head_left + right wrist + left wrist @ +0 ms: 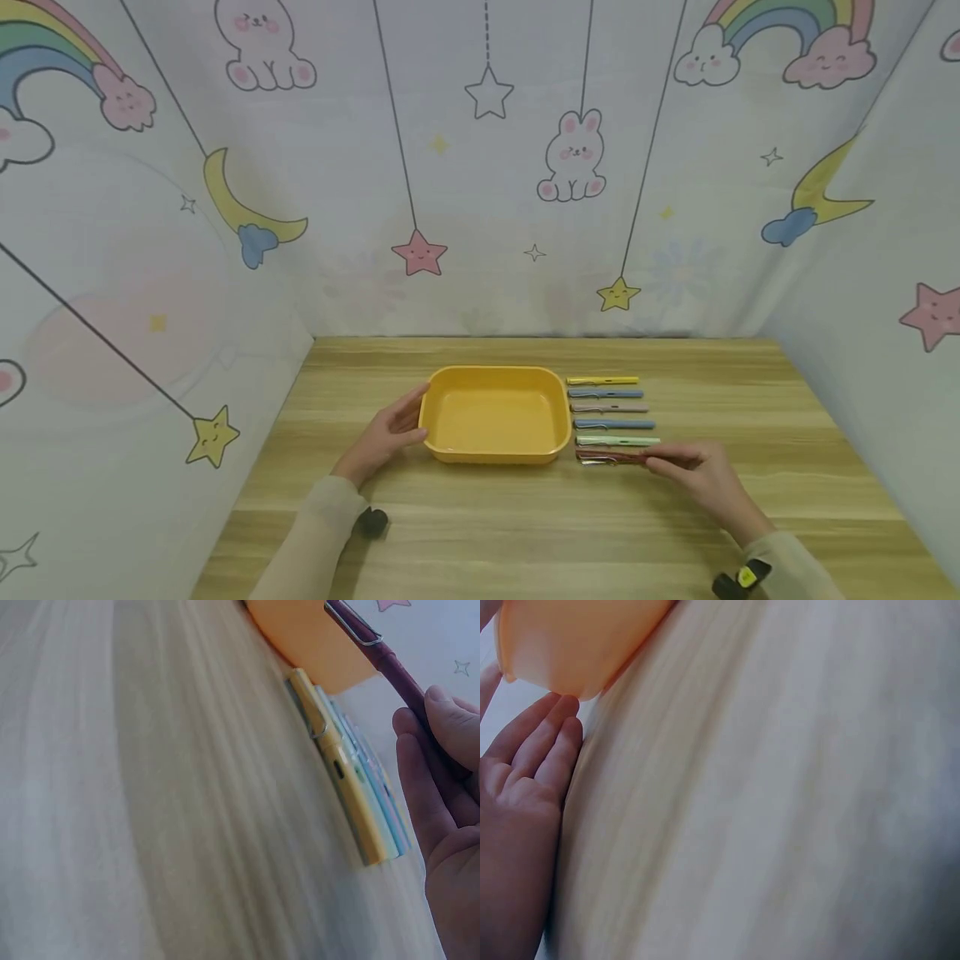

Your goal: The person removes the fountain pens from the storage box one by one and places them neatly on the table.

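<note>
In the head view, my right hand pinches a dark red pen by its right end, between thumb and fingers. The right wrist view shows this pen raised, its silver clip away from the hand. Beyond it lie a pale green pen, a blue pen, a pinkish pen, another blue pen and a yellow pen, roughly parallel. My left hand touches the left side of a yellow tray, its fingers extended.
The tray stands just left of the pens on the wood-grain table. A patterned cloth rises behind the table and along both sides. Dark wrist cameras sit by both sleeves.
</note>
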Demonstrator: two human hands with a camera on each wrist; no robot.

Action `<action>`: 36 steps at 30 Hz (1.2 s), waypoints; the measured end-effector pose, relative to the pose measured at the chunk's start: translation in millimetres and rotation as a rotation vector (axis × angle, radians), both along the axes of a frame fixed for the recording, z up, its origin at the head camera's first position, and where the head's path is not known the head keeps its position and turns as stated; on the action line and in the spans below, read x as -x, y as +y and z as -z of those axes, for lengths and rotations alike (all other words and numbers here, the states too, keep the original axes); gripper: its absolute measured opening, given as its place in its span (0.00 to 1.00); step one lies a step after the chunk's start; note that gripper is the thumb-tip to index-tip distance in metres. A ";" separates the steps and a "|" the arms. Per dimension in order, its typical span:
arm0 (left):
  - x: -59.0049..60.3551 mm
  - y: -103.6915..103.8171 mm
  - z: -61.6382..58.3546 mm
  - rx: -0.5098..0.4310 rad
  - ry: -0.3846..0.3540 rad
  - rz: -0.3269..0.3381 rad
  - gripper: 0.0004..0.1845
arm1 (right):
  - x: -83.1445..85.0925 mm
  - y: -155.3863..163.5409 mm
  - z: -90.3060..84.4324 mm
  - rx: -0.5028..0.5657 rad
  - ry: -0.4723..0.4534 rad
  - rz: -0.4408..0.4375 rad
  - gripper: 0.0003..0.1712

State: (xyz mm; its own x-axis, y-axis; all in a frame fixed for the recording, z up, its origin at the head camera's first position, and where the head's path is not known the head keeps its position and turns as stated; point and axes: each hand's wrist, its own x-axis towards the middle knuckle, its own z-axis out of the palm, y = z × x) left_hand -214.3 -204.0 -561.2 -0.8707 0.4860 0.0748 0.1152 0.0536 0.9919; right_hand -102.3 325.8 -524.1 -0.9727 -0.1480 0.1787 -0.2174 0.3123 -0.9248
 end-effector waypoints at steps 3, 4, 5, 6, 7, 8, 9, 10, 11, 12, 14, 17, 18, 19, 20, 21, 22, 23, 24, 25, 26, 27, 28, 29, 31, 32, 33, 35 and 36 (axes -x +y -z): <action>-0.2 -0.5 -0.2 0.000 -0.009 -0.002 0.43 | -3.1 3.2 6.2 -0.062 0.009 0.008 0.11; -0.3 -0.7 -0.1 0.002 -0.013 -0.004 0.43 | -3.7 4.3 8.4 -0.072 0.009 0.010 0.10; -0.1 -0.9 0.4 0.000 -0.013 -0.004 0.43 | -4.5 5.0 10.3 -0.093 0.003 0.019 0.10; 0.1 -1.1 0.9 -0.001 -0.014 -0.005 0.43 | -5.3 5.6 12.2 -0.115 -0.006 0.028 0.10; 0.2 -1.1 0.9 -0.003 -0.015 -0.005 0.43 | -6.5 6.0 13.0 -0.136 -0.009 0.035 0.09; 0.6 -1.2 1.3 -0.005 -0.014 -0.005 0.43 | -7.5 6.3 13.7 -0.158 -0.014 0.044 0.09; 0.8 -1.1 1.2 -0.007 -0.013 -0.004 0.43 | -8.8 6.4 14.2 -0.174 -0.024 0.053 0.09; 1.0 -1.1 1.4 -0.010 -0.011 -0.003 0.43 | -10.0 6.5 14.5 -0.188 -0.024 0.058 0.09; 1.2 -1.1 1.6 -0.013 -0.009 -0.003 0.43 | -11.6 6.5 14.7 -0.209 -0.022 0.064 0.09; 1.0 -1.0 1.4 -0.013 -0.009 -0.002 0.43 | -12.8 6.7 15.4 -0.219 -0.013 0.067 0.09; 0.9 -0.9 1.3 -0.015 -0.008 0.001 0.42 | -14.5 7.1 17.4 -0.226 0.007 0.068 0.09; -0.1 -0.8 0.4 -0.016 -0.009 0.005 0.42 | -16.0 7.2 21.3 -0.239 0.051 0.066 0.09; -0.4 -0.7 -0.1 -0.016 -0.008 0.005 0.42 | -16.0 6.9 22.5 -0.242 0.069 0.065 0.10; -0.6 -0.6 -0.5 -0.016 -0.007 0.005 0.42 | -15.8 6.4 23.5 -0.252 0.091 0.061 0.10; -0.7 -0.4 -0.9 -0.015 -0.004 0.005 0.42 | -15.5 5.9 24.4 -0.262 0.114 0.058 0.10; -0.7 -0.3 -1.2 -0.015 -0.003 0.003 0.42 | -15.0 5.3 25.2 -0.274 0.138 0.056 0.11; -0.9 -0.2 -1.3 -0.014 0.000 0.001 0.43 | -14.4 4.6 26.4 -0.285 0.159 0.052 0.12; -0.9 -0.1 -1.3 -0.013 0.002 0.000 0.43 | -13.9 3.9 27.5 -0.296 0.180 0.049 0.12; -0.8 0.0 -1.1 -0.013 0.005 -0.002 0.43 | -13.3 3.2 28.4 -0.305 0.197 0.046 0.13; -0.6 0.1 -0.9 -0.012 0.007 -0.003 0.43 | -12.7 2.6 29.5 -0.315 0.210 0.043 0.14; -0.3 0.2 -0.7 -0.010 0.009 -0.004 0.43 | -12.2 2.1 30.3 -0.321 0.220 0.040 0.15; 0.0 0.2 -0.3 -0.010 0.009 -0.006 0.42 | -11.7 1.6 31.4 -0.332 0.229 0.040 0.16; 0.4 0.2 0.1 -0.009 0.011 -0.006 0.43 | -11.3 1.3 32.4 -0.341 0.238 0.041 0.16; 0.7 0.1 0.5 -0.008 0.011 -0.008 0.42 | -10.7 1.1 33.3 -0.350 0.247 0.043 0.17; 1.1 0.0 1.2 -0.006 0.012 -0.009 0.42 | -9.9 0.8 35.1 -0.368 0.267 0.049 0.19; 1.3 -0.2 1.5 -0.005 0.012 -0.010 0.42 | -9.5 0.8 36.0 -0.376 0.279 0.054 0.20; 1.3 -0.3 1.6 -0.005 0.012 -0.010 0.42 | -9.1 0.8 36.8 -0.386 0.291 0.059 0.21; 1.2 -0.6 2.0 -0.002 0.012 -0.010 0.43 | -8.7 0.8 38.0 -0.404 0.316 0.067 0.22; 1.1 -0.6 2.1 -0.002 0.012 -0.010 0.43 | -8.6 0.7 38.4 -0.412 0.325 0.069 0.22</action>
